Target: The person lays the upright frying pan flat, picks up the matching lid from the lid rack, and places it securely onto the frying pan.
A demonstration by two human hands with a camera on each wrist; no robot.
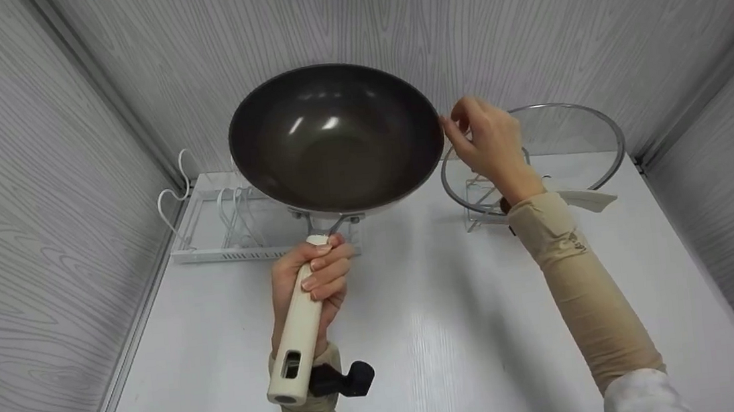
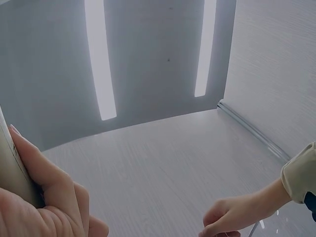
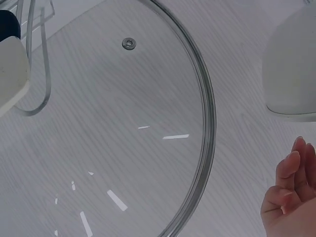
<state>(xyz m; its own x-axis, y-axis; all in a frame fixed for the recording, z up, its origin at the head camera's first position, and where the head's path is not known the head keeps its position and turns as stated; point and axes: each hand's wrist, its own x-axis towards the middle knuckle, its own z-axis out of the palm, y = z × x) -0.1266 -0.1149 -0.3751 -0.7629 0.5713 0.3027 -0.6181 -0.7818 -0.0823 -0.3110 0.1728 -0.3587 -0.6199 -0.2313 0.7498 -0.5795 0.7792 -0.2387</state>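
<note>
A deep frying pan, dark inside with a cream handle, is raised above the table with its inside facing the head camera. My left hand grips the handle just below the pan; the fingers wrap round it, as the left wrist view also shows. My right hand is beside the pan's right edge with bent fingers and holds nothing. In the right wrist view a small gap shows between the fingertips and the pan's pale outside. A glass lid with a grey rim stands behind my right wrist.
At the back left lies a white wire rack with curved dividers. A smaller wire stand is under the lid, and the lid's cream knob sticks out toward the front. Grey wood-patterned walls enclose the white table.
</note>
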